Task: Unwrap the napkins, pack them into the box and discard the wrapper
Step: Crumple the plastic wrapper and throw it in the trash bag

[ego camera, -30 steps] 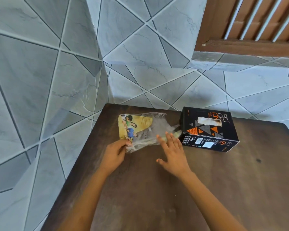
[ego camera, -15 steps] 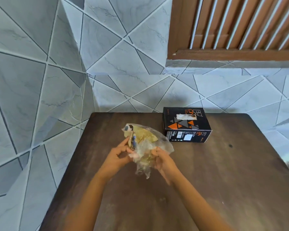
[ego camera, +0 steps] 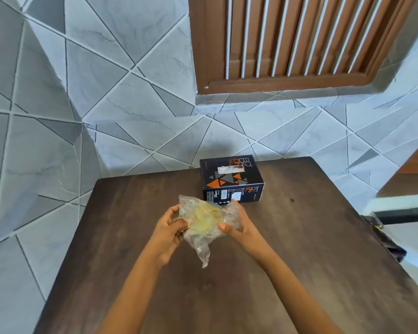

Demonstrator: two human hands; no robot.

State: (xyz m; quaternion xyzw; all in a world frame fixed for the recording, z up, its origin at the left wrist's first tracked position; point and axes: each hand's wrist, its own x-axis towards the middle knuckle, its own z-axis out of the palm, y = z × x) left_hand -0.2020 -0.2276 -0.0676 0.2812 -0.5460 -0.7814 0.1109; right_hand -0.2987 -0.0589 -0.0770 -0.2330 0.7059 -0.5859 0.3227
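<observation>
Both hands hold the wrapper (ego camera: 199, 233) up above the surface (ego camera: 311, 261), in front of the person and just short of the box (ego camera: 229, 182). The left hand (ego camera: 169, 229) grips the pack's left edge with its fingers curled in against the plastic. The right hand (ego camera: 238, 225) grips the right side, with its thumb on the near face and its fingers wrapped round behind. The wrapper is clear, crinkled plastic, and a loose tail of it hangs down between the wrists. Inside it there is a pale yellow mass, most likely the napkins (ego camera: 203, 218), though motion blur keeps the folds from showing clearly. They are inside the plastic, not in the box.

The box stands on the far part of the surface, near the back edge. It is black with orange and grey triangles, and the slot in its top shows something white. The tips of the right hand overlap its near face in this view; I cannot tell whether they touch it.

The surface is dark brown wood with worn streaks. Behind it rises a wall (ego camera: 130, 104) of grey tiles cut in angular shapes, with a brown slatted shutter (ego camera: 287, 39) set above.
</observation>
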